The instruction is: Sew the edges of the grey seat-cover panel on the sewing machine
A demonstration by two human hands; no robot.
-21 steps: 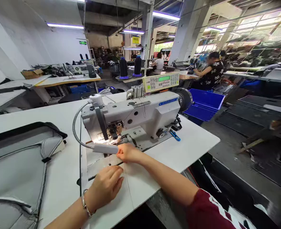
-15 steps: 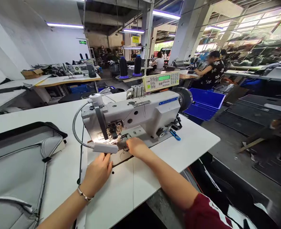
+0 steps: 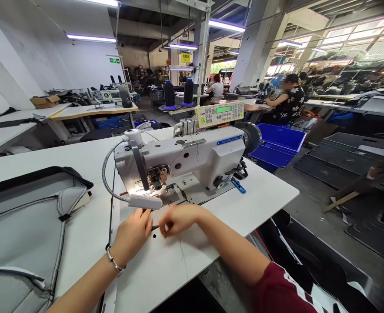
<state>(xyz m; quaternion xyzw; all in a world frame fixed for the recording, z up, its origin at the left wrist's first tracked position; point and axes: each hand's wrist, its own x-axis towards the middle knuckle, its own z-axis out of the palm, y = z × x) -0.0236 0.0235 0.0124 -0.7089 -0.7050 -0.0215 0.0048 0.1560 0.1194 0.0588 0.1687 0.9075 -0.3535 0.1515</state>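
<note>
Grey steel bed plate [image 3: 161, 213] sits flush in the white table [image 3: 260, 195] just in front of the sewing machine [image 3: 192, 156], under the low gooseneck lamp [image 3: 145, 201], probably so it's lit; left hand [image 3: 131, 234] flat, released, fingertips on plate edge; right hand [image 3: 178, 219] pinched closed beside it, contents unclear.

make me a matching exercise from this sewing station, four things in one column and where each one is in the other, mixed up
1 blue bin
2 thread cones
3 grey padded cover
4 control panel

a on top of the sewing machine
b on the table, left of the machine
c right of the table, lower down
d just behind the machine

Pairs: 1-c, 2-d, 3-b, 4-a
</note>
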